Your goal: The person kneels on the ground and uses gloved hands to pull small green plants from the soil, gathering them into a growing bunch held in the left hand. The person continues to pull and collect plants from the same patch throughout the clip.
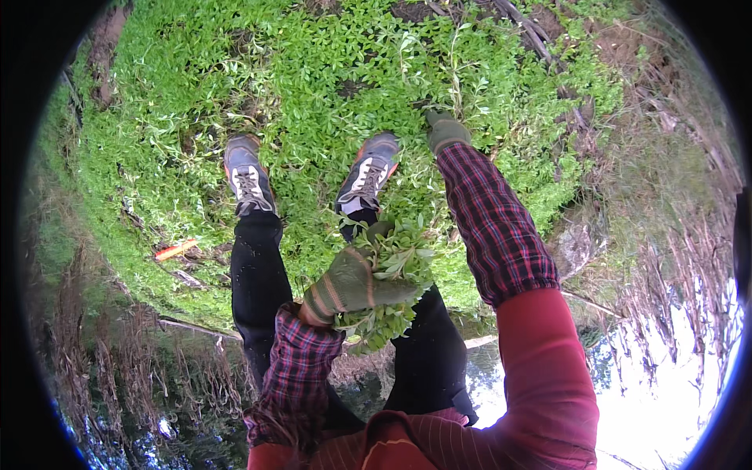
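My left hand (346,282), in a green knit glove with tan stripes, is closed around a thick bunch of leafy green stems (405,252). The bunch is in front of my thigh, its leaves spilling out above and below the glove. My right hand (446,130), also gloved, reaches down into the low green plants (329,64) beyond my shoe. Its fingers are mostly hidden by foliage, beside a taller pale-stemmed plant (455,76). Whether they grip a stem cannot be told.
My two grey lace-up shoes (249,173) stand among the plants. A slim orange object (176,249) lies to the left, its kind unclear. Dead branches (531,32) cross the far right, with a grey rock-like lump (573,249) nearer and dry stalks (652,288) along the edge.
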A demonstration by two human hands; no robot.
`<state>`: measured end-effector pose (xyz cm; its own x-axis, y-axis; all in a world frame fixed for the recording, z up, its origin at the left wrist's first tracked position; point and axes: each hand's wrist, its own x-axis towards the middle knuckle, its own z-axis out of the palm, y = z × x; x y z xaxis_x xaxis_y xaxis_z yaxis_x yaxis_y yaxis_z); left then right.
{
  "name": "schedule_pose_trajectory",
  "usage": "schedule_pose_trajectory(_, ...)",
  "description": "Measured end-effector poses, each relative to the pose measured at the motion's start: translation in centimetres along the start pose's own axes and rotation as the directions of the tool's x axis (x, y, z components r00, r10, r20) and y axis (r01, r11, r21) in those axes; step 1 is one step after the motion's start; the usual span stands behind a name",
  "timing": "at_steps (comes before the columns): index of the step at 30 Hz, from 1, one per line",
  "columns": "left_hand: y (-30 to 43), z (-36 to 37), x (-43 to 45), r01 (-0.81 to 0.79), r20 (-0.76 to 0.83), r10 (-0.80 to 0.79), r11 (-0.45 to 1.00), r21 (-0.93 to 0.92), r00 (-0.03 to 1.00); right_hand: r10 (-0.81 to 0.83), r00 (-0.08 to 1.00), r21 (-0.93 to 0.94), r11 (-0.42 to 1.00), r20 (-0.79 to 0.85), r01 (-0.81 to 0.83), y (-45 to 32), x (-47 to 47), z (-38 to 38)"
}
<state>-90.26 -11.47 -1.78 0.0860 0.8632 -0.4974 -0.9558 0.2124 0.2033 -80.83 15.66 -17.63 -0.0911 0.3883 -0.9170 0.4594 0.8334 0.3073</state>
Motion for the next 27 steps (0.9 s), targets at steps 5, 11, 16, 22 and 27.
schedule_pose_trajectory(5,-0.6,0.2,0.5,-0.039,0.024,0.038,0.999,0.006,0.999,0.040,0.994,0.014,0.999,0.100,-0.041,-0.4,0.0,-0.7)
schedule_pose_trajectory(11,-0.9,0.1,1.0,0.042,0.116,-0.020,0.982,-0.183,0.993,-0.005,0.997,-0.072,0.997,0.078,0.010,0.6,0.2,0.1)
schedule_pose_trajectory(16,-1.5,0.3,1.2,-0.172,0.140,0.164,0.984,0.048,0.976,0.045,0.987,0.386,0.917,0.157,-0.103,6.1,2.5,4.1)
schedule_pose_trajectory(22,-2.0,-0.1,1.5,-0.057,0.187,0.087,0.985,-0.160,0.979,-0.322,0.911,0.884,0.458,0.259,-0.089,10.5,-2.0,2.8)
schedule_pose_trajectory(27,-2.1,0.0,1.4,-0.012,0.225,0.044,0.990,-0.142,0.973,-0.496,0.857,0.810,0.555,0.140,0.188,7.5,-6.5,-2.0)
